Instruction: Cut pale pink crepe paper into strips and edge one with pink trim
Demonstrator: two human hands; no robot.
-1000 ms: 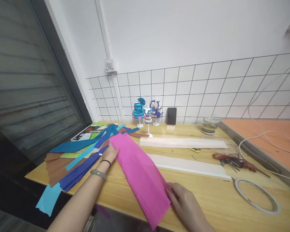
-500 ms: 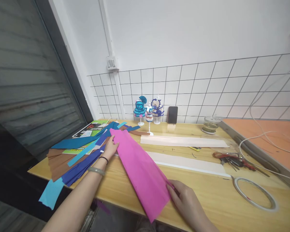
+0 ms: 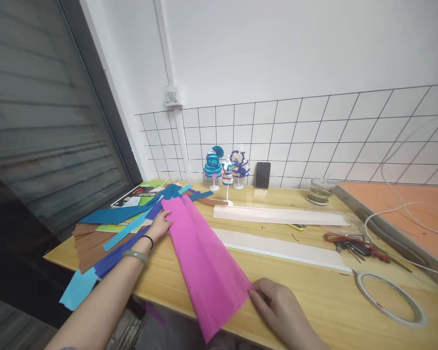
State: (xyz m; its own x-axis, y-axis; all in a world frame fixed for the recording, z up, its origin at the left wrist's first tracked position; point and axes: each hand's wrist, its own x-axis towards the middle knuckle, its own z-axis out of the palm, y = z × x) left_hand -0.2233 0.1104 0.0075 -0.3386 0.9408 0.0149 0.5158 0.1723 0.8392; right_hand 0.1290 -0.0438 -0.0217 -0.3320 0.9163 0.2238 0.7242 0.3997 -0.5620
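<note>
While my right hand, at 2 o'clock, pinches the near right corner of the pink sheet, my left hand, at 11, rests on its far left edge; whether those fingers clamp it, I cannot tell. Held near opposite ends, it probably stays spread. It slants over the wooden table, its near tip beyond the front edge. A tape ring lies at 2. White strips lie apart at 1, perhaps to avoid tangling. Coloured strips fan over books at 10. Farther off are tools at 2, a jar at 1, and, at 12, dressed stands beside a phone, seemingly propped against the wall. A dark shutter fills 10.
</note>
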